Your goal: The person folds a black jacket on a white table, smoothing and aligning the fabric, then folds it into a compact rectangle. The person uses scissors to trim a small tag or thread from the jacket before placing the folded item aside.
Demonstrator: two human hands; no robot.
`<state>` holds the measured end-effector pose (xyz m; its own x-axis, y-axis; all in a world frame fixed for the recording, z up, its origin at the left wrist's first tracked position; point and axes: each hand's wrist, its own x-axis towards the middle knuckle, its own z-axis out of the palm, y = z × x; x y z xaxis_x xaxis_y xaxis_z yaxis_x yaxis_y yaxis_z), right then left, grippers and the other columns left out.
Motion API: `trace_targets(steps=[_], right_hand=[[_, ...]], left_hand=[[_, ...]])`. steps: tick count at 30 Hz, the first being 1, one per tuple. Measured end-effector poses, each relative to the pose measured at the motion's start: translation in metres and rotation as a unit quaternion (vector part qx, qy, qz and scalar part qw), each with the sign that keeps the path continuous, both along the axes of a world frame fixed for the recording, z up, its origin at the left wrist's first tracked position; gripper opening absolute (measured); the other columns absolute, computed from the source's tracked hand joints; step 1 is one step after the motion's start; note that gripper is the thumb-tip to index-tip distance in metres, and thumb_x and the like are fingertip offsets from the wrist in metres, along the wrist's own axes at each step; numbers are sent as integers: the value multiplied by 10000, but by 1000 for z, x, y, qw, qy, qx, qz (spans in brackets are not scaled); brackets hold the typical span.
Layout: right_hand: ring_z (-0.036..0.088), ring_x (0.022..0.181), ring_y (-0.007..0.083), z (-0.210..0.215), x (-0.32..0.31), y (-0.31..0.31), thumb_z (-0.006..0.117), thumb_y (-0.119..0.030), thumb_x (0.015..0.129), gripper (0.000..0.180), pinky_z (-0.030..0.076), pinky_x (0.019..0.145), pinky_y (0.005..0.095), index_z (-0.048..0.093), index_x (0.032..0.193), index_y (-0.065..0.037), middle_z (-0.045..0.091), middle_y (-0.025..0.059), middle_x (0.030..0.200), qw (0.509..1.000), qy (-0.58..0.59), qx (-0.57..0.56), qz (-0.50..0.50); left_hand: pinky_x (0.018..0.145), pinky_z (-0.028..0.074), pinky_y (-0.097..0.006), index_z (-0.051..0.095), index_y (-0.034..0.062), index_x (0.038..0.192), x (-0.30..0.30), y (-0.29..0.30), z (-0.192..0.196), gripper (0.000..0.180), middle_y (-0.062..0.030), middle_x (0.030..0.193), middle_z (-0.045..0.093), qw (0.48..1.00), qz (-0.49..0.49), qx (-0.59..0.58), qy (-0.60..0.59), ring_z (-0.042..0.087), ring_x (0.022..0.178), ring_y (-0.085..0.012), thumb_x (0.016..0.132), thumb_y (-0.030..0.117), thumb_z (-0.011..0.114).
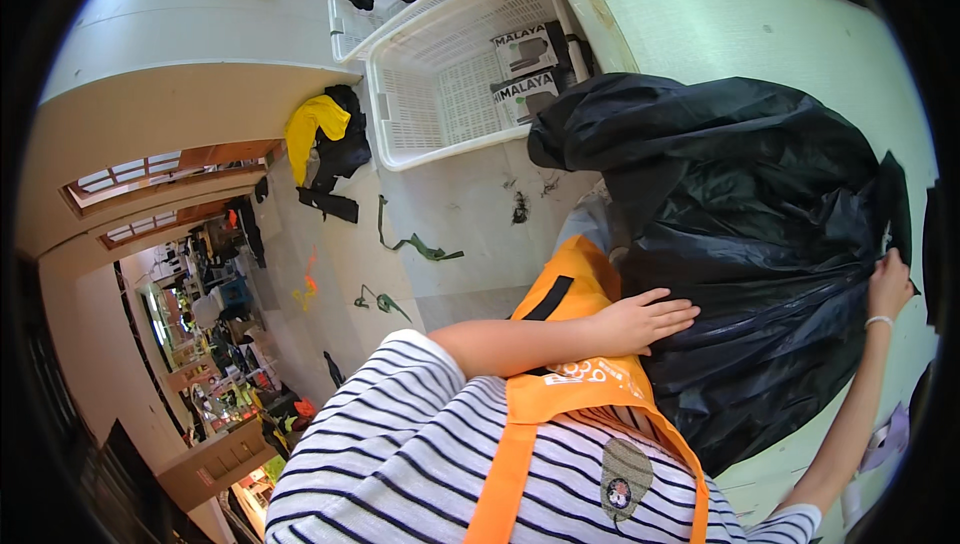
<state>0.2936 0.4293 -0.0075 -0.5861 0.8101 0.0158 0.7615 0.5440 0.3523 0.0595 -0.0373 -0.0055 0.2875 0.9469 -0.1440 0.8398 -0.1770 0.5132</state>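
A large, shiny black fabric piece (750,234) lies in loose folds over the pale green tabletop and hangs down its near side by my lap. My left hand (650,322) rests at its near left edge, fingers stretched out and flat, holding nothing. Over at the far right, my right hand (888,286) pinches the fabric's edge with bent fingers. A small pale, shiny bit (886,236) shows just above those fingertips; I cannot tell what it is. An orange apron (575,284) covers my lap.
A white plastic basket (430,94) with printed packages (525,94) stands left of the table, another basket (345,34) behind it. Yellow cloth (318,124) and black cloth lie on the floor, with green strips (420,247) and dark scraps (520,208) nearer.
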Motion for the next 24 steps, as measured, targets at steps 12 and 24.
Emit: trace_targets(steps=[12,24], right_hand=[[472,1179,354,21,-28,-64,732,-187,724,489,380,981,457,566,1179,-119,512,170,1256,937,324,129,8],[640,713,173,3,-18,-114,709,-114,793,286,511,678,281,639,1027,36,679,139,887,620,678,-47,-392]], left_hand=[[911,445,-396,616,78,1108,-22,62,48,363,-93,1148,612,973,124,-117,-155,564,1072,-260,785,231,682],[658,524,-380,666,-19,833,31,416,47,676,-153,818,671,987,70,-31,141,661,814,-299,704,644,654]])
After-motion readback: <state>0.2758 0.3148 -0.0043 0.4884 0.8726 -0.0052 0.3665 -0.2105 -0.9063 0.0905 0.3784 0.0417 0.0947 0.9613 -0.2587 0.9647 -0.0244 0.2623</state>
